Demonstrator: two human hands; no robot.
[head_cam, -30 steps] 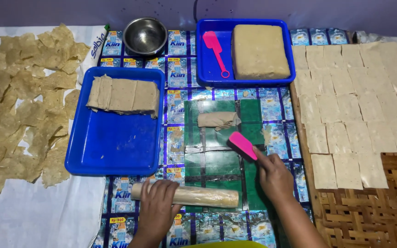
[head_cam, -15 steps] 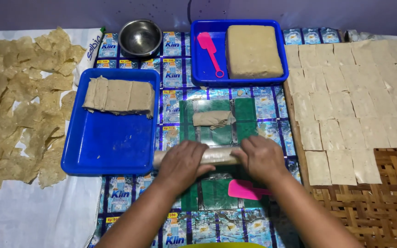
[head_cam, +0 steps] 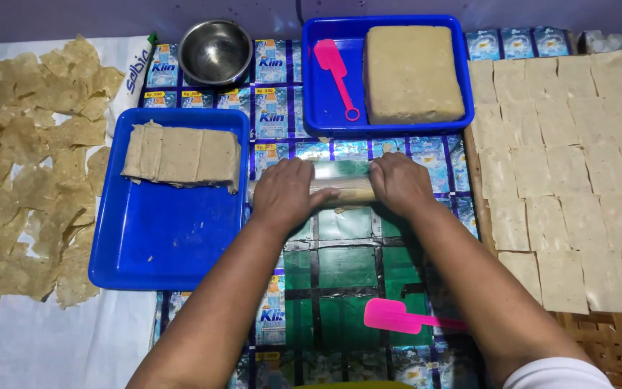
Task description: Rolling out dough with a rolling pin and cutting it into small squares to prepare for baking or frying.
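Observation:
Both my hands press down on a pale rolling pin [head_cam: 345,189] that lies crosswise on the green plastic sheet [head_cam: 347,266]. My left hand [head_cam: 287,193] covers its left end, my right hand [head_cam: 399,184] its right end. A bit of flattened dough shows under the pin, mostly hidden by my hands. A pink spatula [head_cam: 396,317] lies on the green sheet near my right forearm.
A blue tray [head_cam: 160,238] at left holds a folded slab of dough sheets [head_cam: 181,155]. A far blue tray [head_cam: 329,108] holds a dough block [head_cam: 412,72] and another pink spatula [head_cam: 336,65]. A steel bowl [head_cam: 215,50] stands behind. Cut squares [head_cam: 570,180] cover a woven mat at right; dried pieces [head_cam: 30,173] lie at left.
My right hand put the pink spatula down on the green sheet. Both hands took the rolling pin and pushed it away from me, up over the dough piece.

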